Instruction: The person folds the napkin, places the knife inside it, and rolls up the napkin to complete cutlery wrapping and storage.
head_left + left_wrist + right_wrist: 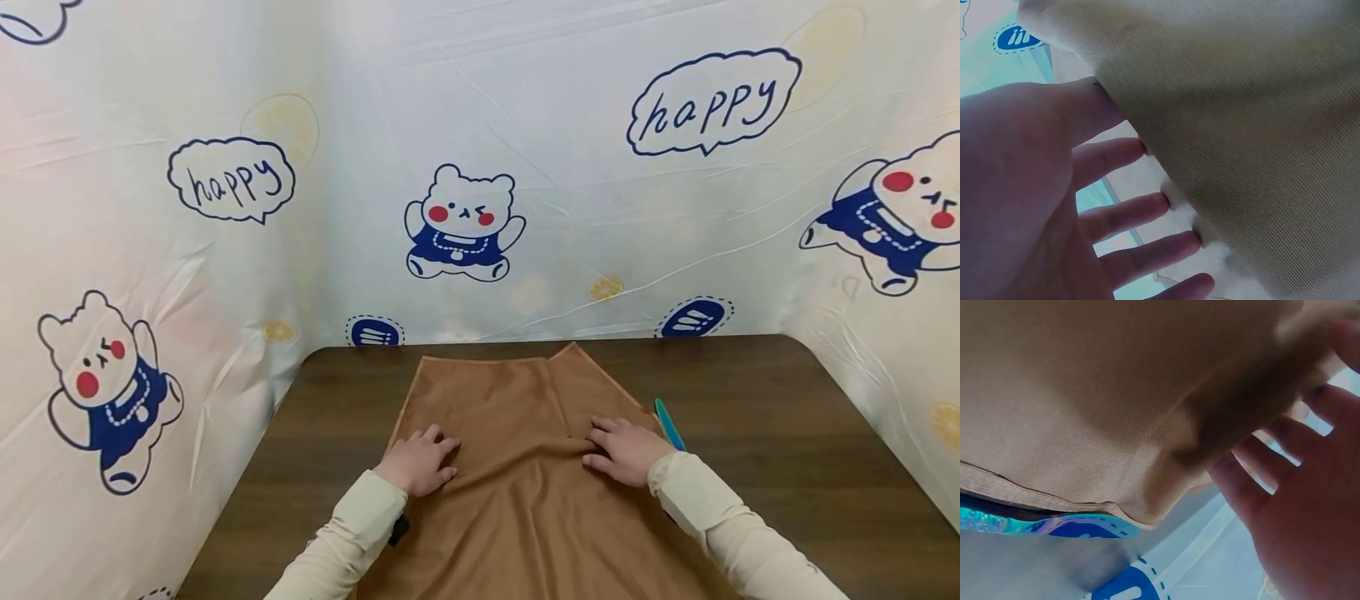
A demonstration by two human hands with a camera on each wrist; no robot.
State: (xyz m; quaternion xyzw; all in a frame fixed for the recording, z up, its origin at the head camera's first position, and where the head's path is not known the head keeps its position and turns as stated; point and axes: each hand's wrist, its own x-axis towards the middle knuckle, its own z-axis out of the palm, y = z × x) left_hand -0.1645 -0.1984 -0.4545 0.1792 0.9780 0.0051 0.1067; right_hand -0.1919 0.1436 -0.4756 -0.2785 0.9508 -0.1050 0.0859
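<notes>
A brown cloth (510,500) with stitched edges, shaped like an apron, lies over the table with its narrow end at the far side. Its far right corner juts out past a crease. My left hand (422,460) rests on the cloth's left side, fingers spread and fairly straight; in the left wrist view the fingertips (1147,209) reach the cloth's edge. On the right side my right hand (626,450) touches the cloth with extended fingers. In the right wrist view the cloth (1097,412) bunches in a fold beside the fingers. Soft wrinkles run between both hands.
A slim turquoise object (670,425) pokes out beside the cloth's right edge. The dark wooden table (810,467) ends at a white curtain (570,275) printed with bears. A small black piece (399,529) shows under the left wrist.
</notes>
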